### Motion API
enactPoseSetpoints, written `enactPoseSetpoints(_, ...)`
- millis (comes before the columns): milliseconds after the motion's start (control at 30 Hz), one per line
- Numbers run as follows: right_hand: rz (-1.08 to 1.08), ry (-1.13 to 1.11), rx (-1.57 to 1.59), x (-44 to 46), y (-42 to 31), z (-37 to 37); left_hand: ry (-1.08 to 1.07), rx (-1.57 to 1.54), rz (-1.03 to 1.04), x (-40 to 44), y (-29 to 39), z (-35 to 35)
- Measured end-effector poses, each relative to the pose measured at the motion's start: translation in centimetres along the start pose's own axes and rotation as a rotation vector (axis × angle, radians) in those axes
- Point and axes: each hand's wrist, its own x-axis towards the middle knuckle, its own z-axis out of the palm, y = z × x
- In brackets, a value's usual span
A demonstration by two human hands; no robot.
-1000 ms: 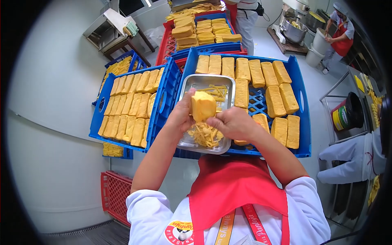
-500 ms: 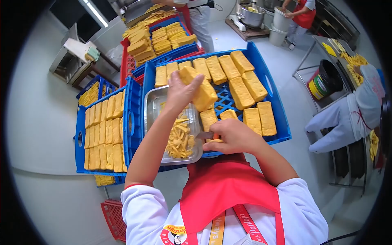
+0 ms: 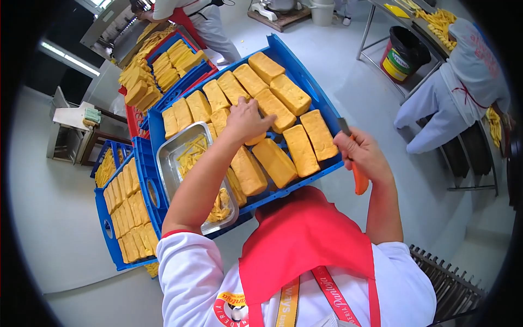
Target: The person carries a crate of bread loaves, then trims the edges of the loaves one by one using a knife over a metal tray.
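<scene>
Yellow loaves lie in rows in a blue crate in front of me. My left hand is over the middle of the crate, fingers bent on a loaf that it partly hides. Out past the crate's right edge, my right hand is closed around the orange handle of a knife, its short blade pointing up and away. A metal tray with yellow trimmings rests on the crate's left side, partly behind my left forearm.
A second blue crate of loaves stands at the left. Beyond are stacked crates with yellow slabs. One person stands at the back, another at the right by a rack. A black-lined bucket is near that rack.
The loaf in my left hand has gone down among the others in the crate. My right hand has moved right with the knife, away from the tray. The view has turned rightward.
</scene>
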Motion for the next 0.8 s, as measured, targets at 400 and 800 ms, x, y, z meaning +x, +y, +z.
enactPoseSetpoints(400, -0.038, -0.186, -0.060, 0.8, 0.2, 1.1, -0.119, 0.265, 0.584, -4.4, 2.2, 1.2)
enactPoseSetpoints(800, 0.029, 0.033, 0.454, 2.6, 0.8, 0.9, -0.012, 0.191, 0.953, -4.5, 5.0, 4.5)
